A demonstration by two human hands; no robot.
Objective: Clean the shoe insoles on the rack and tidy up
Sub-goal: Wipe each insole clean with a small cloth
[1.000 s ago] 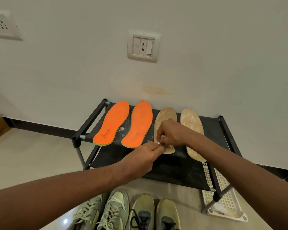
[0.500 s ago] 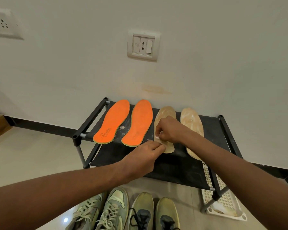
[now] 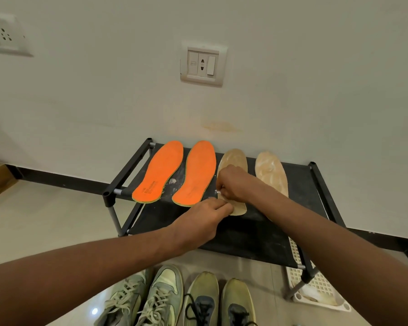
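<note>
Black cloth rack [image 3: 299, 184] by a white wall [image 3: 104, 90], shiny pale floor [image 3: 45, 220], flat tan insole [image 3: 233, 161] beside two orange ones, left hand [image 3: 201, 220] fingers pinched its near end, right hand [image 3: 233, 184] fingers curled on a small white scrap [image 3: 218, 191]

Two flat orange foam insoles [image 3: 159, 172] [image 3: 195, 173] and two tan worn insoles [image 3: 233, 161] [image 3: 271, 172] lie at centre frame on one black fabric-topped metal rack [image 3: 250, 234]. Four pale green lace-up sneakers [image 3: 125, 302] [image 3: 163, 295] [image 3: 201, 300] [image 3: 238, 304] line the bottom edge. Two white wall sockets [image 3: 201, 63] [image 3: 0, 35] sit above, and one white perforated plastic tray [image 3: 316, 285] lies lower right.
</note>
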